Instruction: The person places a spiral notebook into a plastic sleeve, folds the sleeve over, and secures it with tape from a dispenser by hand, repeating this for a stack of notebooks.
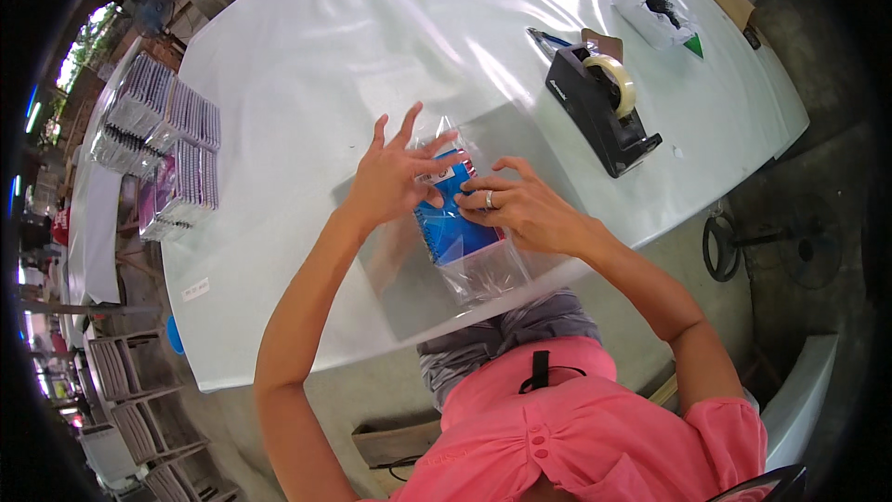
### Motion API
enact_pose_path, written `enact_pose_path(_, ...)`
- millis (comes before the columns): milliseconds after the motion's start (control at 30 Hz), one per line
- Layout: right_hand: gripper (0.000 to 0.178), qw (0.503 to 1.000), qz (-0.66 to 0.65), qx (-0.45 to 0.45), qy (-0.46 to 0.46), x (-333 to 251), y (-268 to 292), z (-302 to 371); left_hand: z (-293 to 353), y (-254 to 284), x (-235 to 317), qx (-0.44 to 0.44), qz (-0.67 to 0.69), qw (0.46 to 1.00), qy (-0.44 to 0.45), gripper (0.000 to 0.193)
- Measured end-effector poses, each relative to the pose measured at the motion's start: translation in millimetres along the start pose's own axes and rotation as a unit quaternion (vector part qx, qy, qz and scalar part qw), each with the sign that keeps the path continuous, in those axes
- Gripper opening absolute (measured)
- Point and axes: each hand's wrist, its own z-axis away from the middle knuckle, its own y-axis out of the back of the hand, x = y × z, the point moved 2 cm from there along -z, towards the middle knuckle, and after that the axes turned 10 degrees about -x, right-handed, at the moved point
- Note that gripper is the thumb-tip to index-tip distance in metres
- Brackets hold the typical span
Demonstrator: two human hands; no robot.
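A spiral notebook (pixel 462 235) with a blue cover lies tilted on the table in front of me, inside a clear plastic sleeve (pixel 485 281). The sleeve reaches past the notebook's near and far ends. On the cover's upper part sits a small white label, partly hidden by fingers. My left hand (pixel 395 177) is open over the notebook's left side, its fingers spread and its thumb low at the cover. From the right, my right hand (pixel 525 209), with a ring on one finger, rests bent, separated fingertips on the blue cover; its palm is hidden.
A black tape dispenser (pixel 595 116) with a roll of clear tape (pixel 613 85) stands to the right. Beyond it lie a pen (pixel 550 39) and a white plastic-wrapped bundle (pixel 653 14). Wrapped notebooks (pixel 181 144) are stacked at the far left. The white table (pixel 279 177) has a curved near edge.
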Motion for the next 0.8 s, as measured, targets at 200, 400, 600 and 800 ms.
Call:
enact_pose_path(200,0.032,1.000,0.005,0.016,-0.005,-3,-3,3,-19,-7,2,-0.062,0.116,0.985,0.114,0.099)
enact_pose_path(400,0.042,0.999,-0.012,0.006,-0.034,-10,-1,10,-51,-4,10,-0.204,0.024,0.962,0.178,0.114)
enact_pose_path(600,0.020,0.894,-0.403,0.035,-0.195,-67,9,29,-60,-7,12,-0.225,0.001,0.958,0.178,0.121)
enact_pose_path(800,0.021,0.835,-0.515,-0.088,-0.172,-65,-20,78,-61,-8,8,-0.256,0.015,0.947,0.192,0.124)
